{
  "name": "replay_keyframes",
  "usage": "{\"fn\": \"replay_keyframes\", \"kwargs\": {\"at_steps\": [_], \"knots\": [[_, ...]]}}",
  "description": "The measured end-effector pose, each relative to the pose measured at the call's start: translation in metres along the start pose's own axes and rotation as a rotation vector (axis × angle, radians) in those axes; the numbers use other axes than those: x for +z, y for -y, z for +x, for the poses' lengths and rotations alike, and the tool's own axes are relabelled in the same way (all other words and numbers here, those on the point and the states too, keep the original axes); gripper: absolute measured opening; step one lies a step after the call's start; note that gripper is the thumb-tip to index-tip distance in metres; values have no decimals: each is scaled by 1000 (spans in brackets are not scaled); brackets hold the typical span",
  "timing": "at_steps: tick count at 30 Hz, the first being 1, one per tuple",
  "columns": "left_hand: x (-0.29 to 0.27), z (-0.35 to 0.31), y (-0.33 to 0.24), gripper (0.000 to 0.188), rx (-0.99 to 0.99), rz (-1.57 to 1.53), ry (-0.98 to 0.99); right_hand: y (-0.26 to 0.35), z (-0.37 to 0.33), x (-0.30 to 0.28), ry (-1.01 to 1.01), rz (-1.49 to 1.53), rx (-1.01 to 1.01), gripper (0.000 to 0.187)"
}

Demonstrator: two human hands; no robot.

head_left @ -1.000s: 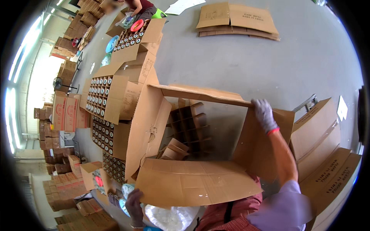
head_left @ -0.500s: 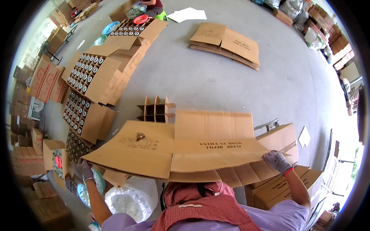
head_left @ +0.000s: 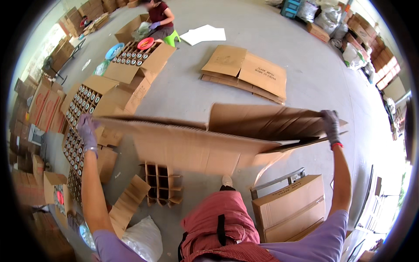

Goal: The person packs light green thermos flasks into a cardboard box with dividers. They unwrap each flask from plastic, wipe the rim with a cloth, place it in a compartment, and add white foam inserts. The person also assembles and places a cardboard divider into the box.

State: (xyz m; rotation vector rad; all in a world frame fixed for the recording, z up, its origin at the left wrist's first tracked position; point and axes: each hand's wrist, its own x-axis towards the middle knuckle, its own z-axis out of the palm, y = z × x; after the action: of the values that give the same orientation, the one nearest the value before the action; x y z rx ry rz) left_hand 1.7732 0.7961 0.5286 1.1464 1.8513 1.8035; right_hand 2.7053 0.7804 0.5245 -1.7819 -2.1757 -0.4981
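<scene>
A large, partly flattened cardboard box (head_left: 187,142) stretches between my two raised hands, its open edge facing up and a flap hanging below on the right. My left hand (head_left: 88,131), in a light glove, is closed on its left end. At the right end my gloved right hand (head_left: 331,124), with a red band at the wrist, grips the upper edge. The box's walls are spread somewhat apart near the right. Below its left part stands a cardboard divider grid (head_left: 162,184) on the floor.
Flattened boxes (head_left: 244,72) lie stacked ahead. Along the left stand open cartons (head_left: 80,107) of round-topped items in dividers. A taped carton (head_left: 290,205) rests by a metal frame at right. A white sack (head_left: 146,238) is near my left. Another person (head_left: 161,19) sits on a green stool.
Both my hands have lifted the box up and forward, away from my body. It has tipped from lying nearly flat to standing on edge, and its walls have parted.
</scene>
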Motion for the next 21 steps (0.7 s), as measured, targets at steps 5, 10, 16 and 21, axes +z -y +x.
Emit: {"fn": "replay_keyframes", "kwargs": {"at_steps": [5, 10, 16, 21], "knots": [[108, -33, 46, 10, 42, -238, 38, -61, -39, 27, -120, 131, 294, 19], [186, -151, 188, 23, -201, -180, 114, -80, -179, 137, 224, 75, 233, 20], [276, -265, 394, 30, -833, -411, 66, -139, -293, 345, 596, -607, 39, 25], [236, -365, 486, 45, -935, -238, 334, -53, -351, 476, 1158, -666, 251, 31]]}}
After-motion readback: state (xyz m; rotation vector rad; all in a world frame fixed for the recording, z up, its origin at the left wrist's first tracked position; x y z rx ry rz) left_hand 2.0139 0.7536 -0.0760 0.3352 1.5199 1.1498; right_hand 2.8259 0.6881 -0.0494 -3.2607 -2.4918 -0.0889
